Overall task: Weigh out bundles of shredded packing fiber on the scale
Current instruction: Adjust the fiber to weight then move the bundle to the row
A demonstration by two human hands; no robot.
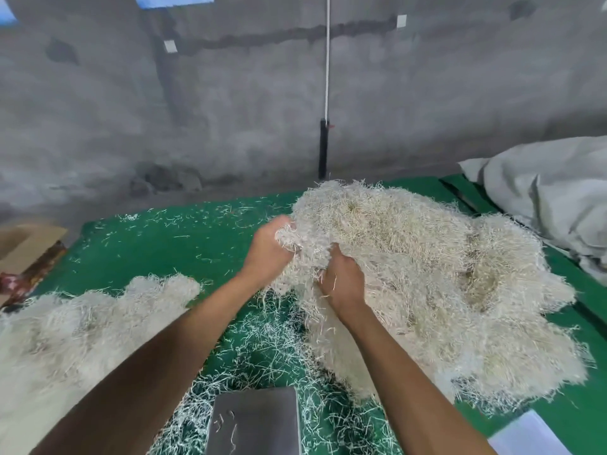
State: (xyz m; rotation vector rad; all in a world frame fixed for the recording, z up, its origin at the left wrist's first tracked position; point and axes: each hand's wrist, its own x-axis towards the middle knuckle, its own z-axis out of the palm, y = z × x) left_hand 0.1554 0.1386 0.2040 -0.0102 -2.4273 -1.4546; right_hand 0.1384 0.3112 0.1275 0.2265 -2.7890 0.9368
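Note:
A big heap of pale shredded packing fiber [427, 277] covers the right half of the green table [157, 238]. My left hand [267, 251] grips a tuft at the heap's left edge, fingers curled into the strands. Just to its right, my right hand [343, 280] grips fiber lower on the same edge. The steel scale platform [254, 421] lies at the bottom centre, below both hands, with only a few stray strands on it. A second, flatter mass of fiber [75, 333] lies at the left.
Loose strands litter the green surface between the two piles. A grey sack [551, 198] lies at the far right. A white sheet [525, 436] sits at the bottom right corner. Cardboard and a rusty bar [33, 267] stand at the left edge. A concrete wall runs behind.

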